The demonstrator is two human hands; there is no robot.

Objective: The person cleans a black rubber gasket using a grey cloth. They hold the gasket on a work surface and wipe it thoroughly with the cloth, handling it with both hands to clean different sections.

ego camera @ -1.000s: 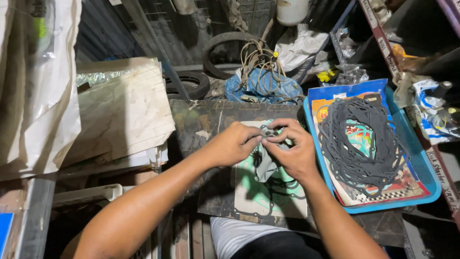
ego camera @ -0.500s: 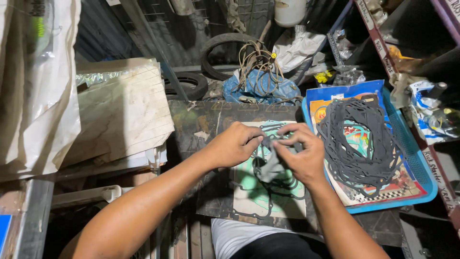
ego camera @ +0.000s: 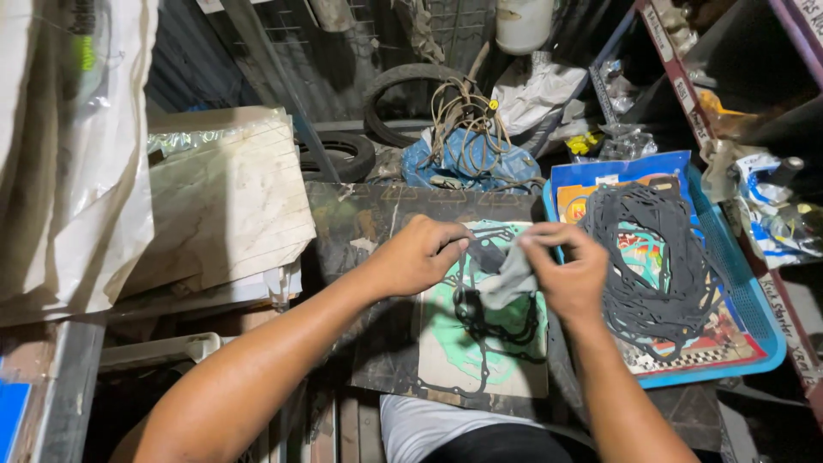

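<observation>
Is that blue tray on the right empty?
No, the blue tray holds a heap of thin black gaskets lying on colourful printed packets.

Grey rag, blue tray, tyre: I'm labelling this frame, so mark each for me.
grey rag (ego camera: 507, 279), head view, on the cloth's hanging middle.
blue tray (ego camera: 744, 296), head view, on its bare mesh right wall.
tyre (ego camera: 403, 79), head view, on its upper tread.
</observation>
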